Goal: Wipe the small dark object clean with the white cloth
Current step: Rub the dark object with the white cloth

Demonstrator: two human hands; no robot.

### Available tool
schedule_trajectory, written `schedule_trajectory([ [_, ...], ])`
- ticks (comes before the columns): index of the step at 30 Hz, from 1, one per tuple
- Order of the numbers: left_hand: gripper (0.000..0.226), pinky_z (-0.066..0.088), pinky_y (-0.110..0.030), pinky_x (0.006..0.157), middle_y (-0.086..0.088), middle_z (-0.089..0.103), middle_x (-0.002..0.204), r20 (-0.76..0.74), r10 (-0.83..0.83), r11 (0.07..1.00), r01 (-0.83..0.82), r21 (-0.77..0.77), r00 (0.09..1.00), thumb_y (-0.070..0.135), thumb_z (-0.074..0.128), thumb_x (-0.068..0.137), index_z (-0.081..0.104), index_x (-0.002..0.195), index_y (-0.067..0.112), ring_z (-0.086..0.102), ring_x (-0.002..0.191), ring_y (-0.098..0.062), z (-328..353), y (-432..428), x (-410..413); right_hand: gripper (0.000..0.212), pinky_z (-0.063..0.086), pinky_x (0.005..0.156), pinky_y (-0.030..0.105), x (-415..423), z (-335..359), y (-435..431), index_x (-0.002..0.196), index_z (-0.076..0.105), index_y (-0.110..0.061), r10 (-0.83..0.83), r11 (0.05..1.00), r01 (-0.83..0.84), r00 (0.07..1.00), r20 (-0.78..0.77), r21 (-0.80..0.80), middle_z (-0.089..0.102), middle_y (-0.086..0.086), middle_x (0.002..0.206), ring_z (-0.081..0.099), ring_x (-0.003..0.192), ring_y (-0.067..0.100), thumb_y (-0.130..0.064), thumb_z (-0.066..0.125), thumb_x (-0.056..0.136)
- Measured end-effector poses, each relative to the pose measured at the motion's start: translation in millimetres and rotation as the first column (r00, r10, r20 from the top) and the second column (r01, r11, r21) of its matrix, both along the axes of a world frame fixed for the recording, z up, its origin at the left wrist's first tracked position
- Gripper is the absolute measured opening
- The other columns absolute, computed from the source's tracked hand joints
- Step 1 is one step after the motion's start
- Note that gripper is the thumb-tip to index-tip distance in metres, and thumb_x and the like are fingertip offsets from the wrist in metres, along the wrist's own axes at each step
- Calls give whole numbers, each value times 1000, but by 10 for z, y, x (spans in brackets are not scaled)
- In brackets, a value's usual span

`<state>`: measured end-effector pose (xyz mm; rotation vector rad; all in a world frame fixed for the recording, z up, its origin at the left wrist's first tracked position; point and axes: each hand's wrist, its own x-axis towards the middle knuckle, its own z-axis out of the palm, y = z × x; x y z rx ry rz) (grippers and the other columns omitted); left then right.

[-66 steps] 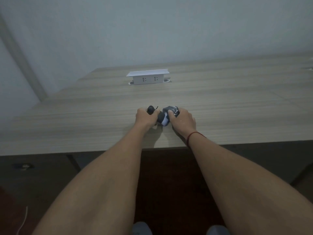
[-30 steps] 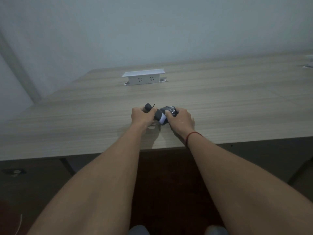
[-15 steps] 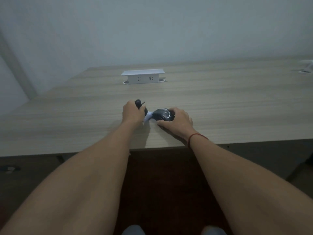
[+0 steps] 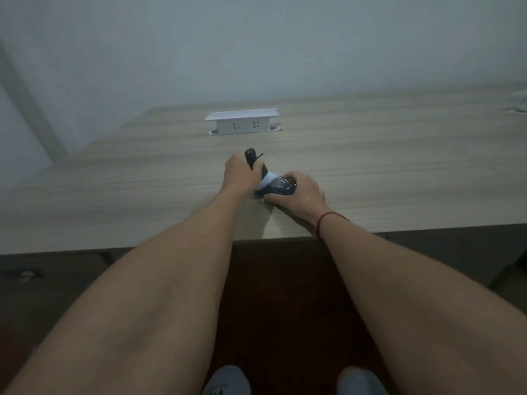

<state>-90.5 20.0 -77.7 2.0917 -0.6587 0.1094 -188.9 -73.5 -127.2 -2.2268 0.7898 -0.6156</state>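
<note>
My left hand [image 4: 241, 173] is closed around a slim small dark object [image 4: 251, 155] whose rounded end and thin strap stick up above my fist. A bit of the white cloth [image 4: 268, 178] shows between my two hands, touching both. My right hand [image 4: 301, 195] grips a dark rounded piece with white lettering [image 4: 281, 188], pressed low on the table [image 4: 399, 166] against the cloth. Which hand pinches the cloth is hidden. Both hands work close together near the table's front edge.
A white socket box [image 4: 242, 124] stands raised from the wooden table farther back, in line with my hands. A pale wall rises behind the table. Another small white fitting [image 4: 520, 105] sits at the far right edge. Dark floor and my shoes lie below.
My left hand has lifted and tilted the slim dark object more upright. My right hand has stayed low on the table with the lettered piece, and the cloth remains between the hands.
</note>
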Motion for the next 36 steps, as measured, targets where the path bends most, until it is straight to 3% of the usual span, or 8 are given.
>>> schedule_trajectory([
  [4,41,43,-33,84,-24,57,126,-26,23,994,-20,110,999,26,55,94,57,118,-7,57,114,-38,12,41,23,67,42,106,42,-52,113,-147,129,55,-24,133,975,-125,991,-33,185,59,3,129,53,118,22,-33,84,70],
  [8,41,46,-34,85,-22,63,118,-72,-4,999,1,-46,997,28,56,93,59,116,-6,60,110,-35,33,12,-5,73,38,97,28,-126,223,-211,141,45,-15,213,965,-193,972,-103,177,54,4,135,47,111,14,-17,80,77],
  [13,41,45,-38,97,-22,55,131,-118,76,997,-71,44,990,24,53,96,53,125,-4,56,119,-36,-36,42,-14,69,40,106,39,-95,177,-186,136,49,-19,179,975,-164,979,-94,148,50,5,136,48,122,23,-21,81,75],
  [19,41,47,-37,94,-20,59,125,-140,37,999,-38,-4,989,25,55,94,55,123,-3,58,115,-35,-96,51,30,71,38,99,34,-89,259,-255,142,44,-20,248,952,-210,956,-159,221,48,8,143,48,114,22,-12,76,79],
  [26,40,46,-34,91,-21,59,126,-129,70,996,-76,-45,989,25,56,94,54,124,-2,58,116,-34,-151,122,-35,104,43,105,47,44,81,-56,133,50,-20,23,971,-1,996,-90,239,53,7,135,50,122,28,-77,70,48],
  [29,38,46,-37,92,-22,57,127,-78,117,993,-114,37,990,24,55,95,54,120,-4,57,116,-37,-180,166,-35,86,46,101,47,76,49,-21,125,55,-20,-99,978,101,995,-18,180,57,7,128,51,121,28,-71,72,58],
  [33,38,47,-34,86,-21,62,118,-50,38,997,-41,-63,998,26,57,92,58,116,-4,60,110,-34,-98,100,-47,93,47,103,46,83,29,-29,133,47,-17,-72,944,41,994,83,328,56,6,130,52,124,28,-57,82,56],
  [36,39,47,-38,91,-23,59,124,-50,52,998,-49,44,997,26,55,94,56,119,-3,58,113,-37,-128,107,-59,101,50,99,45,93,11,-36,129,48,-21,-83,915,28,989,120,403,57,6,126,53,121,30,-58,82,42],
])
